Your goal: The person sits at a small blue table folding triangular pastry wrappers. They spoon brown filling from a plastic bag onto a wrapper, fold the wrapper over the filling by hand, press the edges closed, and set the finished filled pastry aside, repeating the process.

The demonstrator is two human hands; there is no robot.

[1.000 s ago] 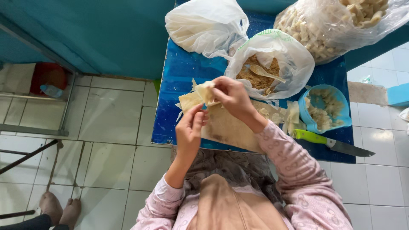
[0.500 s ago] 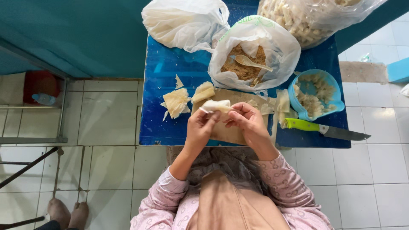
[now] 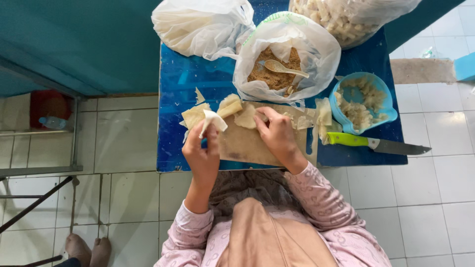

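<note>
From the head view, looking straight down, the person's left hand (image 3: 202, 151) is holding up a pale folded wrapper (image 3: 212, 121), fingertips pressed together in a pinch on its lower edge. That wrapper is sitting just above the near-left part of the brown board (image 3: 247, 146), right beside a small stack of square wrapper sheets (image 3: 194, 115) lying on the blue table (image 3: 173, 143).

The right hand (image 3: 277, 136) is resting on the board, fingers curled and bunched down onto a flat round wrapper (image 3: 246, 118) at the board's far edge; the thumb is pressing toward the fingertips, though exactly how much of the sheet it is gripping cannot be told. A rolled pale piece (image 3: 230, 106) is lying just left of that hand, between the two wrappers.

Farther back, an open plastic bag (image 3: 316, 54) is showing brown crumbly filling (image 3: 272, 76) with a spoon (image 3: 284, 68) lying in it. To its left a closed white bag (image 3: 203, 27) is slumping on the table's far-left corner, and at the far right a clear bag of pale pieces (image 3: 346, 17) is running off the frame.

On the right, a blue bowl (image 3: 383, 96) is holding pale scraps, and just near of it a knife with a green handle (image 3: 371, 143) is lying across the table edge, blade pointing right. Bare feet (image 3: 89, 249) of another person are showing on the tiled floor (image 3: 430, 198) at near left.
</note>
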